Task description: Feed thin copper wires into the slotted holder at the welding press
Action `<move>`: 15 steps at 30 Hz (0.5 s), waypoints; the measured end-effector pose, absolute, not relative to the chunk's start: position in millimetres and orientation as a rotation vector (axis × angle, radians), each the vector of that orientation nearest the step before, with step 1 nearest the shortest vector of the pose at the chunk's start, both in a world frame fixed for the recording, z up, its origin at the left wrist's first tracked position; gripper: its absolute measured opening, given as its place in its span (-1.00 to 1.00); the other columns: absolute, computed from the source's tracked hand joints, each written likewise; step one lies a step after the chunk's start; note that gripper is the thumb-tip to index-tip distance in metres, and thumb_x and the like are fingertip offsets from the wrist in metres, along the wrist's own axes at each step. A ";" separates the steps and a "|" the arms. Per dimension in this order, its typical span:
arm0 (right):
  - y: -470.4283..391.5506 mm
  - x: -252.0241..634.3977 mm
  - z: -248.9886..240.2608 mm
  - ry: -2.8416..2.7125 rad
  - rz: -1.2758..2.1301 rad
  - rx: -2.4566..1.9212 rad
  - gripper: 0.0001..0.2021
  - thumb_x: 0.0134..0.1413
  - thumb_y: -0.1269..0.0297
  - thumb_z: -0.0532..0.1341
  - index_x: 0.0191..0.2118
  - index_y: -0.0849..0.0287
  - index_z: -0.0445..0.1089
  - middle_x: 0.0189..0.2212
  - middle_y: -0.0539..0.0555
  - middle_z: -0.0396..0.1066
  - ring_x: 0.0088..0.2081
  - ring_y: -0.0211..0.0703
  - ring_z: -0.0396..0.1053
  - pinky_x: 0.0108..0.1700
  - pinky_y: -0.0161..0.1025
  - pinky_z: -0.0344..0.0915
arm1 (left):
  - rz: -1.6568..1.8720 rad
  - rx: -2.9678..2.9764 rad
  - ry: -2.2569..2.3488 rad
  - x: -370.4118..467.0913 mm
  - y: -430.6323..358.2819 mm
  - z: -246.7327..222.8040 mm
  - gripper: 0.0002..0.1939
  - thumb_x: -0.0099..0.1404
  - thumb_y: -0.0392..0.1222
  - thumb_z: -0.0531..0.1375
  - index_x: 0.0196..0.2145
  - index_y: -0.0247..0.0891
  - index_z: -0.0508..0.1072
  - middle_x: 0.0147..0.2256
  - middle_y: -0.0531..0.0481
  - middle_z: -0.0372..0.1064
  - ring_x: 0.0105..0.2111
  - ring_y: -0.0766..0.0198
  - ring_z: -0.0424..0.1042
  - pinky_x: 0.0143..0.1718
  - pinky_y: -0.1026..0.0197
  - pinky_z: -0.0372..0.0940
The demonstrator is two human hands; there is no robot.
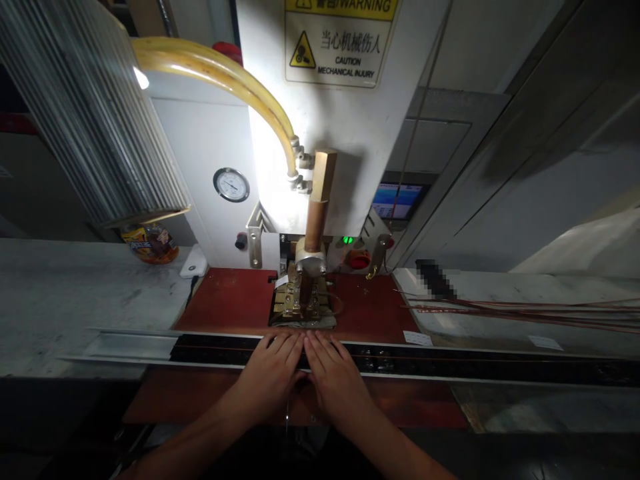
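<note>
A long metal channel (125,347) lies crosswise in front of me, lined with black material (445,364) for most of its length. A thin copper-coloured wire (220,348) runs along the lining. My left hand (270,367) and my right hand (333,373) sit side by side across the channel, index fingers touching. Their fingers reach over to its far edge, while the thumbs are at the near edge, partly hidden. Both hands look closed round the channel; whatever lies beneath the fingers is hidden. Just beyond the fingertips stands a copper electrode rod (315,223) above a brass fixture (295,300).
The red-brown board (235,300) supports the channel. Behind rises a white machine (345,127) with a gauge (231,185) and yellow hoses (225,73). Loose copper wires (525,311) lie at right. A ribbed metal block (95,113) overhangs the left, above a bottle (150,242).
</note>
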State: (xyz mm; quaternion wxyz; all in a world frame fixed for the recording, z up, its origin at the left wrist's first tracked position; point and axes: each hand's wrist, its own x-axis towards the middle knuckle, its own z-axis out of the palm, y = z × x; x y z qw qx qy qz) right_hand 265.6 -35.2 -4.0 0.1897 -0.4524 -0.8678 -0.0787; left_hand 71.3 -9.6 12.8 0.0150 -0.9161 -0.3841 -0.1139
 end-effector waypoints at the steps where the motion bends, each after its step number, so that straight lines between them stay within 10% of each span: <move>1: -35.3 265.7 -3.1 -2.437 -0.211 -1.277 -0.46 0.32 0.27 0.17 0.34 0.37 0.24 0.28 0.28 0.31 0.28 0.07 0.28 0.32 0.02 0.18 | -0.347 -2.851 -1.197 71.4 -9.8 13.6 -0.51 0.49 -0.05 0.11 0.25 -0.35 0.32 0.20 -0.24 0.39 0.16 -0.04 0.36 0.22 -0.07 0.11; 15: -37.7 265.2 0.1 -2.396 -0.136 -1.297 -0.47 0.29 0.32 0.15 0.32 0.37 0.27 0.29 0.27 0.31 0.30 0.02 0.25 0.32 -0.02 0.18 | -0.423 -2.879 -1.200 71.3 -9.5 17.0 -0.56 0.46 -0.10 0.13 0.22 -0.30 0.34 0.16 -0.24 0.43 0.15 -0.02 0.38 0.20 -0.08 0.14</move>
